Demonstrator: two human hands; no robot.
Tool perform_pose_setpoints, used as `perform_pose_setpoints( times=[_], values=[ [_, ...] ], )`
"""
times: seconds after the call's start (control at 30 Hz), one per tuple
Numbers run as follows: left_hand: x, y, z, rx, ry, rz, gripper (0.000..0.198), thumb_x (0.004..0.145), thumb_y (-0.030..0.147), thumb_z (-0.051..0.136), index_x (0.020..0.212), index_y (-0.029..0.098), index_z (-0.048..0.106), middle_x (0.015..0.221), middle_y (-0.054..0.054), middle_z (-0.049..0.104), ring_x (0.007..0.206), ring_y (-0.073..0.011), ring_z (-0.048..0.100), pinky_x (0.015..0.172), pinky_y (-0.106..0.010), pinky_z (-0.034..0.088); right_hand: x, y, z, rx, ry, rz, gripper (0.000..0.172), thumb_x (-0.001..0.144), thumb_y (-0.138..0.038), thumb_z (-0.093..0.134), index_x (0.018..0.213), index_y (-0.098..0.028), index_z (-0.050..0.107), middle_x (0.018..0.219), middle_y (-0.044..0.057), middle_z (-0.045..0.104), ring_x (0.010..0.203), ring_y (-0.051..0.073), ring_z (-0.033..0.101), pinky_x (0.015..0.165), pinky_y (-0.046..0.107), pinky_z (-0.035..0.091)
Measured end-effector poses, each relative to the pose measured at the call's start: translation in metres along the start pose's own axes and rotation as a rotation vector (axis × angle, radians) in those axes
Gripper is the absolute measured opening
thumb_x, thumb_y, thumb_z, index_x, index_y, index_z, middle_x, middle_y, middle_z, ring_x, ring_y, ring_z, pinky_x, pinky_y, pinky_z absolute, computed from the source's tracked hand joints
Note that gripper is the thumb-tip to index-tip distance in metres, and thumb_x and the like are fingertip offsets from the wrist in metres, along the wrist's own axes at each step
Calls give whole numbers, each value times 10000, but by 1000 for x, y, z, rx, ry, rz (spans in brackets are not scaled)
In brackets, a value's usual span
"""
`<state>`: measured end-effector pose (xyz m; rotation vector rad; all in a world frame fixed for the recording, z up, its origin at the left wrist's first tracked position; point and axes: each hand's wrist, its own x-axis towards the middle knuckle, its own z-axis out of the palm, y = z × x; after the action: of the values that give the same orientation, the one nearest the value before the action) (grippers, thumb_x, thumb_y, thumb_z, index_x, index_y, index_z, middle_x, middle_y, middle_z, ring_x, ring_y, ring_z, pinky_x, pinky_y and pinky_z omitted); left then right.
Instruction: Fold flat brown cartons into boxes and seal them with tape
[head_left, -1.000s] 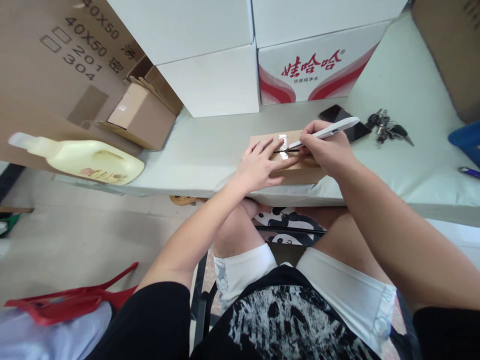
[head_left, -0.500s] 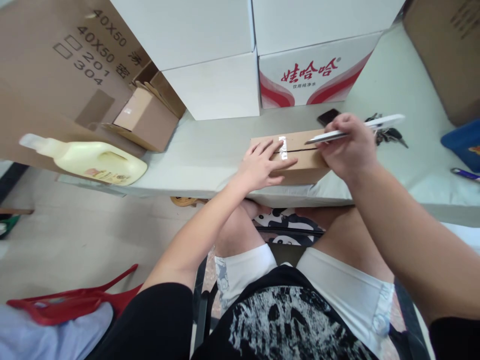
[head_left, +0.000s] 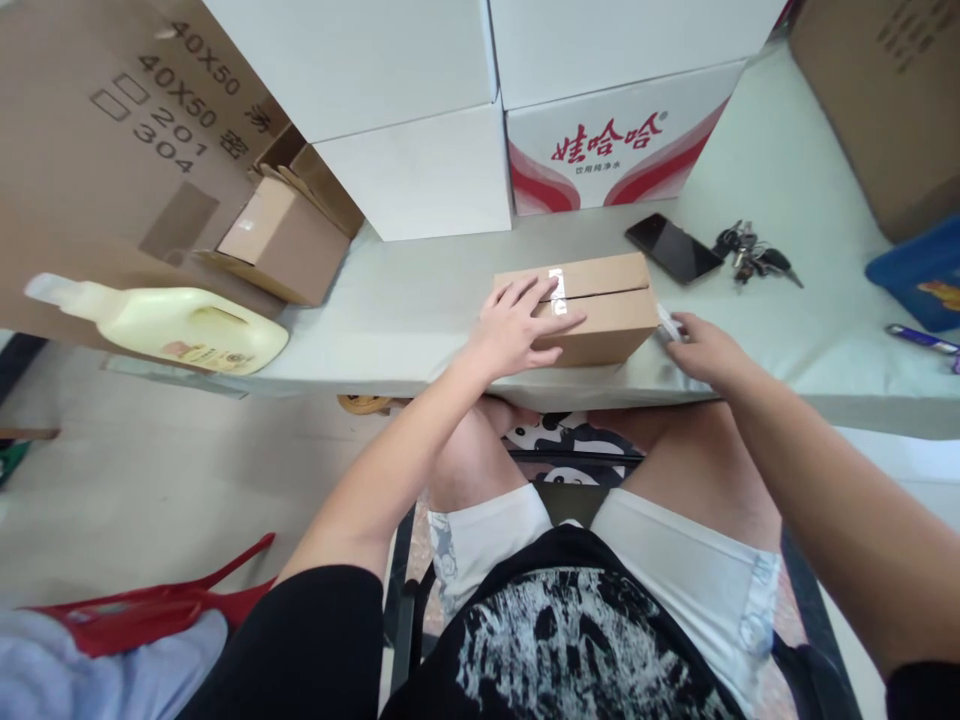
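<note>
A small brown cardboard box (head_left: 607,315) lies on the cloth-covered table with a dark seam along its top. A strip of clear tape (head_left: 557,292) crosses that seam near the left. My left hand (head_left: 517,325) rests on the box's left part, fingers spread beside and over the tape. Just off the box's right end, my right hand (head_left: 703,350) is closed around a white utility knife (head_left: 667,324), low by the table; most of the knife is hidden by the hand. Behind it lie a black phone (head_left: 673,248) and a bunch of keys (head_left: 754,252).
White cartons (head_left: 442,180) stand stacked at the back. A pale yellow bottle (head_left: 195,325) lies at the left beside an open brown box (head_left: 289,235). To the right are a blue container (head_left: 919,275) and a purple pen (head_left: 922,338). The table's front edge runs close to my knees.
My right hand has moved the knife from above the box's seam down to the table by its right end, uncovering the phone and keys. My left hand stays on the box.
</note>
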<state>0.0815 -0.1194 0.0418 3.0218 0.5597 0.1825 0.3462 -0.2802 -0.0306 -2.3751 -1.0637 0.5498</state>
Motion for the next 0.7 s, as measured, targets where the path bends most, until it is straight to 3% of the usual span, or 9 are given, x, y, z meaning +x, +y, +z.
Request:
perform_pose_setpoints(
  times=[0.07,0.13,0.27,0.33,0.4,0.53,0.6,0.7],
  values=[
    [0,1,0,-2,-1,0,566,912,425,743,1459,474,609,1689,-65,430,1551,-379,389,1212,-579,352,0,-10,-1,57,59,-1,544,765,-228,618,1296,-113,657,1252,227,694,1256,410,635,1095,593,487],
    [-1,0,2,-6,3,8,561,910,414,741,1456,461,617,1689,-74,427,1551,-390,386,1211,-583,351,-5,-25,-4,161,133,-66,501,841,-297,582,1316,-155,652,1357,207,662,1308,379,615,1131,586,475],
    [-2,-9,10,-96,106,43,695,880,421,752,1538,357,537,1658,-122,455,1528,-385,416,1233,-566,335,-24,-51,-9,325,185,-254,402,878,-411,594,1234,-237,658,1297,158,686,1237,341,651,1015,546,572],
    [-3,-17,17,-236,236,56,771,870,494,737,1564,294,468,1620,-146,482,1495,-365,455,1218,-534,377,-34,-58,-7,372,202,-321,398,831,-417,650,1185,-235,654,1281,161,670,1213,345,654,961,533,604],
    [-6,-24,24,-403,419,20,706,909,570,661,1517,273,458,1542,-144,536,1436,-323,512,1180,-484,432,-42,-60,-5,392,209,-362,340,809,-410,669,1107,-246,650,1257,147,658,1210,338,649,932,511,623],
    [-17,-31,32,-685,752,-301,447,988,620,534,1268,272,544,1268,-92,642,1237,-235,623,1065,-396,510,-52,-56,-5,496,177,-334,388,840,-416,660,1195,-272,601,1258,123,663,1216,323,660,939,516,625],
    [-23,-30,33,-781,771,-422,419,986,652,521,1108,258,594,1128,-74,663,1137,-224,651,1024,-392,533,-55,-54,-9,512,153,-347,388,868,-429,644,1218,-262,619,1279,135,665,1227,331,662,994,552,598],
    [-31,-30,30,-815,649,-394,528,968,721,487,917,230,675,1152,-100,661,1189,-260,646,1108,-457,511,-58,-51,-15,453,134,-474,303,932,-496,586,1022,-236,714,1335,157,635,1355,364,583,1137,593,495]
  ],
)
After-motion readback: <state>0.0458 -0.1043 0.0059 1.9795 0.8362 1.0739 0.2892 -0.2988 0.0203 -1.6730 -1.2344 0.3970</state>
